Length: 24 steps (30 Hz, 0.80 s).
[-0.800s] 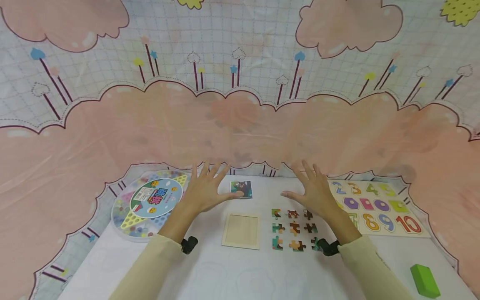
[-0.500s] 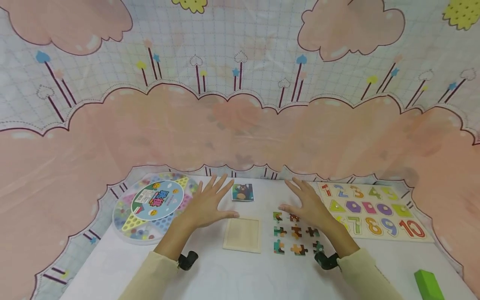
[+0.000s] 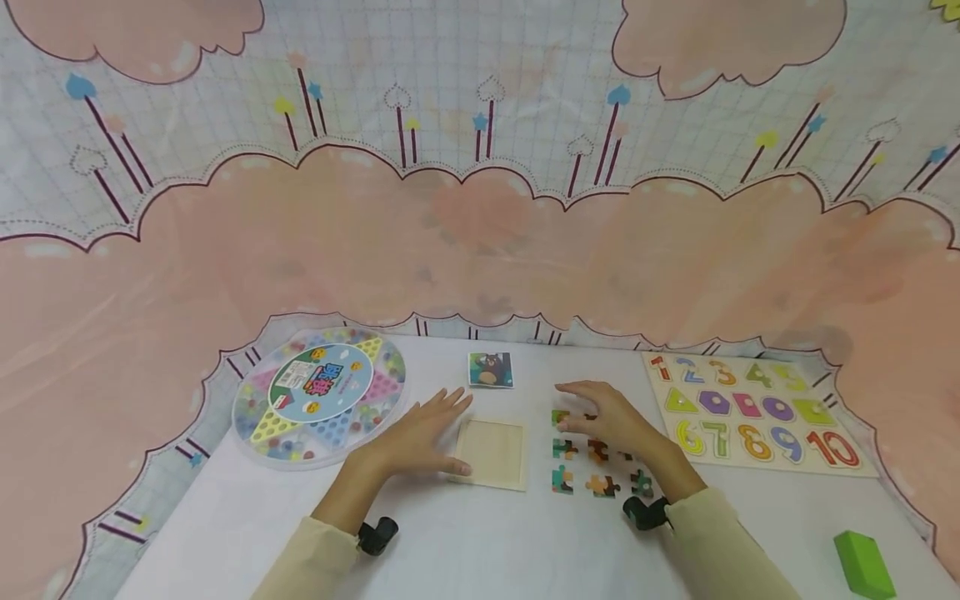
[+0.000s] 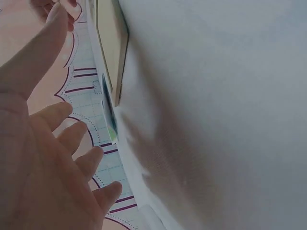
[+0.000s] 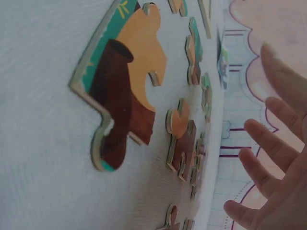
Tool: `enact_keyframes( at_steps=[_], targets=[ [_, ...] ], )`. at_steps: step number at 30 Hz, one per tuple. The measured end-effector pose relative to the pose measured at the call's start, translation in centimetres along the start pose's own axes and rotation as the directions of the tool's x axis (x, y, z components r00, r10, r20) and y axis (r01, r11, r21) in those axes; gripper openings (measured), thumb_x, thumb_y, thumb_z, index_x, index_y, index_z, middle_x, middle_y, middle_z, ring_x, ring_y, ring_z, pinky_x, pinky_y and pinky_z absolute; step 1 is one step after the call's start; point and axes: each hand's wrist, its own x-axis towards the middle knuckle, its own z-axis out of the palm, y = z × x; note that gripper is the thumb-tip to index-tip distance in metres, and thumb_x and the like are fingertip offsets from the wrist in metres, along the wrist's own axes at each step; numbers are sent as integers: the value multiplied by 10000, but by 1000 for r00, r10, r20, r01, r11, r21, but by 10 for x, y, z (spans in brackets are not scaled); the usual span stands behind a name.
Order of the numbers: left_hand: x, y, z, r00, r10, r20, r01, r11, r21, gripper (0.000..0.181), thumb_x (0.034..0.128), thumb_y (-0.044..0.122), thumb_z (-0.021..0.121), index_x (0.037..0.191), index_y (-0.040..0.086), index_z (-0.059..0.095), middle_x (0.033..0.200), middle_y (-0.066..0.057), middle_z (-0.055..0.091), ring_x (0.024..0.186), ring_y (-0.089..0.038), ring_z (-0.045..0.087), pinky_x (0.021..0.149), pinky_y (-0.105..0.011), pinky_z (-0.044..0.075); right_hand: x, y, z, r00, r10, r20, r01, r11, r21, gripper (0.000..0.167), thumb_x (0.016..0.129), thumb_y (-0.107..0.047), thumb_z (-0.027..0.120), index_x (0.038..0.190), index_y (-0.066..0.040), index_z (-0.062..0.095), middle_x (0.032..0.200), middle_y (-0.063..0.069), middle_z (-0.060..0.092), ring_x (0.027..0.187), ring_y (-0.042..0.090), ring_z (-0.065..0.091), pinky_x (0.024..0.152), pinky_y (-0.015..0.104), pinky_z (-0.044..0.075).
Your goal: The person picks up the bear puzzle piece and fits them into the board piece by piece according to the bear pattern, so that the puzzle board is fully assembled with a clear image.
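My left hand (image 3: 412, 440) hovers at the left edge of a square wooden puzzle tray (image 3: 495, 454), fingers spread and nothing held. In the left wrist view its thumb and fingers (image 4: 72, 136) stand apart, with the tray (image 4: 111, 43) beyond. Over the top rows of the jigsaw pieces (image 3: 602, 486) my right hand (image 3: 611, 419) reaches from the right, partly hiding some of them. The right wrist view shows its spread fingers (image 5: 268, 143) holding nothing, above the table and the loose pieces (image 5: 115, 91). Behind the tray lies a small bear picture card (image 3: 491, 370).
A round board game with marbles (image 3: 322, 392) lies at the back left. The number and shape board (image 3: 757, 412) is at the back right. A green block (image 3: 864, 564) lies near the front right. Patterned cloth (image 3: 480, 242) hangs behind the white table (image 3: 480, 550).
Both hands have come down and nearer: the left toward the tray's edge, the right over the jigsaw pieces. The right fingers have drawn closer together. The tray and card remain in place.
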Motion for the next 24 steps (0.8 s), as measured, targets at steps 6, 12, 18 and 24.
enact_keyframes(
  at_steps=[6, 12, 18, 24],
  targets=[
    [-4, -2, 4, 997, 18, 68, -15, 999, -42, 1056, 794, 484, 836, 1604, 63, 304, 1710, -147, 230, 1596, -410, 160, 1278, -620, 172, 6, 1, 2, 997, 55, 45, -56, 998, 12, 515, 879, -328, 799, 1334, -130, 661, 1442, 120, 624, 1413, 403, 496, 1154, 631, 399],
    [-8, -4, 7, 994, 10, 107, -4, 998, -59, 1008, 811, 491, 817, 1582, 41, 350, 1698, -126, 280, 1593, -397, 190, 1286, -591, 185, 9, 2, 7, 996, 40, 81, -37, 999, -38, 424, 872, -279, 809, 1255, -126, 709, 1337, 101, 691, 1284, 353, 604, 1078, 577, 491],
    [-8, -4, 6, 993, 15, 121, -11, 1000, -28, 924, 846, 466, 793, 1570, 59, 387, 1689, -101, 314, 1595, -383, 198, 1287, -587, 190, 11, 3, 11, 997, 28, 70, -23, 997, -72, 348, 860, -240, 818, 1188, -150, 745, 1238, 50, 734, 1219, 307, 634, 1065, 554, 498],
    [-8, -6, 7, 992, 17, 128, -16, 1000, -6, 830, 877, 415, 775, 1548, 65, 432, 1685, -109, 322, 1593, -393, 194, 1282, -603, 186, 13, 6, 14, 998, 43, 51, -39, 996, -80, 284, 871, -197, 803, 1150, -166, 756, 1176, 12, 741, 1164, 247, 644, 1052, 517, 509]
  ],
)
